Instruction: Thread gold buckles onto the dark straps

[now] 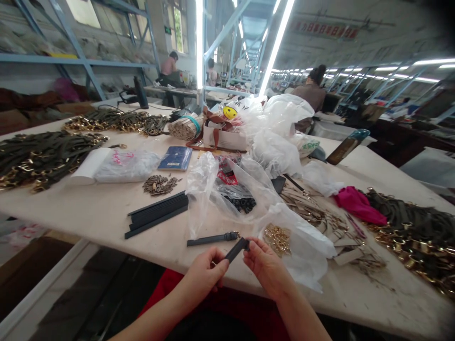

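Over the table's front edge, my left hand (209, 269) is closed around a dark strap (236, 250). My right hand (262, 259) pinches the strap's other end, where a small dark piece shows at the fingertips. Just beyond lies another dark strap (213, 238) with a loop and a bit of gold metal at its right end. A stack of dark strips (156, 215) rests to the left. To the right, a pile of small gold hardware (277, 239) sits on clear plastic, and small black pieces (243, 204) lie in an open plastic bag (202, 189).
A heap of seeds (160, 185) and a blue notebook (175, 158) lie mid-table. Finished-looking straps with gold fittings (42, 156) pile up at left, more straps (415, 232) at right. White plastic bags (277, 128), a magenta cloth (360, 204) and a bottle (347, 147) stand behind. People sit farther back.
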Tool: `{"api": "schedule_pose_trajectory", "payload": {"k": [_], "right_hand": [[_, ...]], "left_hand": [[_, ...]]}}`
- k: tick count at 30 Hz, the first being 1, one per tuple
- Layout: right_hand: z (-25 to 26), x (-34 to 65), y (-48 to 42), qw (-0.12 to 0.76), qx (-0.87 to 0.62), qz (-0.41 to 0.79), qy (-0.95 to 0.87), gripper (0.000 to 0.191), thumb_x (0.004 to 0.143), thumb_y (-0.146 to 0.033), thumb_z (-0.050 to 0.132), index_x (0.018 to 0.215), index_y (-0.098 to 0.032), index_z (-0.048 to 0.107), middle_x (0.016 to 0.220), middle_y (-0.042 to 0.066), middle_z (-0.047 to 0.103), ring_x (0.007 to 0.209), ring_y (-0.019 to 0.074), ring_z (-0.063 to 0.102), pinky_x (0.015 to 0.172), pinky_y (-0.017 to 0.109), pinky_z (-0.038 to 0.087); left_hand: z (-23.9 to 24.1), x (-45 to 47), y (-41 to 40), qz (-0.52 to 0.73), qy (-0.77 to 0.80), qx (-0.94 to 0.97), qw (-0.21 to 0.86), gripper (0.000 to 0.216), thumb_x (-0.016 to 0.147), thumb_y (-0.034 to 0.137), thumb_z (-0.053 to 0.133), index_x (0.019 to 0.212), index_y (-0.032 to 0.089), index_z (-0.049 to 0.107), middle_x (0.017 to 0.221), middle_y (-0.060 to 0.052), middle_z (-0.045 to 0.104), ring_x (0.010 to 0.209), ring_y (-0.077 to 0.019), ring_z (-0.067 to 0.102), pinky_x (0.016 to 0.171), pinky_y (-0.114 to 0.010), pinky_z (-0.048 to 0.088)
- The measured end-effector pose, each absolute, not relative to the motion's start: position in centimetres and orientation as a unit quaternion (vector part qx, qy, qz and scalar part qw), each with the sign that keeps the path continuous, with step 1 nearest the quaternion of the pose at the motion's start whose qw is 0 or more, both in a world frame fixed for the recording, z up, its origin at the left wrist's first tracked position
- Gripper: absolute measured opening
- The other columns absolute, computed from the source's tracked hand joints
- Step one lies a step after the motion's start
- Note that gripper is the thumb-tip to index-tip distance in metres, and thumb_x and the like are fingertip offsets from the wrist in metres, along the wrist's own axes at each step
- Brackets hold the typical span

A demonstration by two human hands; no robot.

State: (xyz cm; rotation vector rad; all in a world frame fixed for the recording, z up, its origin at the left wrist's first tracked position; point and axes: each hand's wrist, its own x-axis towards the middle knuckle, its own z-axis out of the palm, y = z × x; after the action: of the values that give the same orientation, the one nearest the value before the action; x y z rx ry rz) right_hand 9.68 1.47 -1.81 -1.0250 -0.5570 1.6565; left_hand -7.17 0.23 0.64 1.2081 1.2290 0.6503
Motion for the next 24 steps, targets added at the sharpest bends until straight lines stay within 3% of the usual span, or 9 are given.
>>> {"api": "schedule_pose_trajectory", "payload": {"k": [5, 12, 17, 24], "right_hand": [[-2.6, 10.0, 1.1, 0.518, -0.465, 0.627, -0.349, 0.032, 0.061, -0.038, 0.074, 0.080, -0.018, 0.060, 0.066, -0.003, 0.057, 0.057, 0.0086, 0.050, 0.060, 0.024, 0.042], [-2.3, 11.2, -0.2, 0.406, -0.481, 0.594, -0.501, 0.023, 0.066, -0.034, 0.068, 0.077, -0.018, 0.057, 0.061, -0.005, 0.053, 0.057, 0.0098, 0.046, 0.057, 0.024, 0.035], [-2.4, 11.1, -0.9, 0.374, -0.495, 0.585, -0.523, 0.016, 0.066, -0.030, 0.065, 0.077, -0.020, 0.059, 0.067, -0.004, 0.056, 0.064, 0.0120, 0.050, 0.060, 0.024, 0.037], [-2.3, 10.1, -1.8, 0.380, -0.470, 0.658, -0.449, 0.016, 0.062, -0.024, 0.065, 0.074, -0.019, 0.055, 0.055, -0.007, 0.054, 0.051, 0.0095, 0.048, 0.055, 0.023, 0.035]], "left_hand": [[0.9, -8.2, 0.3, 0.221, 0.530, 0.625, 0.530, 0.013, 0.071, 0.030, 0.046, 0.066, 0.019, 0.044, 0.046, 0.007, 0.043, 0.042, -0.0106, 0.043, 0.043, -0.020, 0.031], [2.1, -8.9, 1.1, 0.113, 0.505, 0.712, 0.475, 0.007, 0.068, 0.022, 0.046, 0.063, 0.018, 0.049, 0.055, 0.005, 0.047, 0.053, -0.0126, 0.043, 0.050, -0.022, 0.028], [2.2, -8.7, 1.0, 0.087, 0.469, 0.747, 0.464, 0.015, 0.072, 0.024, 0.044, 0.068, 0.017, 0.056, 0.062, 0.003, 0.053, 0.061, -0.0143, 0.048, 0.054, -0.022, 0.029], [1.0, -7.0, 0.0, 0.124, 0.472, 0.756, 0.436, 0.018, 0.075, 0.026, 0.044, 0.063, 0.017, 0.054, 0.059, 0.002, 0.054, 0.059, -0.0137, 0.048, 0.052, -0.022, 0.030]]}}
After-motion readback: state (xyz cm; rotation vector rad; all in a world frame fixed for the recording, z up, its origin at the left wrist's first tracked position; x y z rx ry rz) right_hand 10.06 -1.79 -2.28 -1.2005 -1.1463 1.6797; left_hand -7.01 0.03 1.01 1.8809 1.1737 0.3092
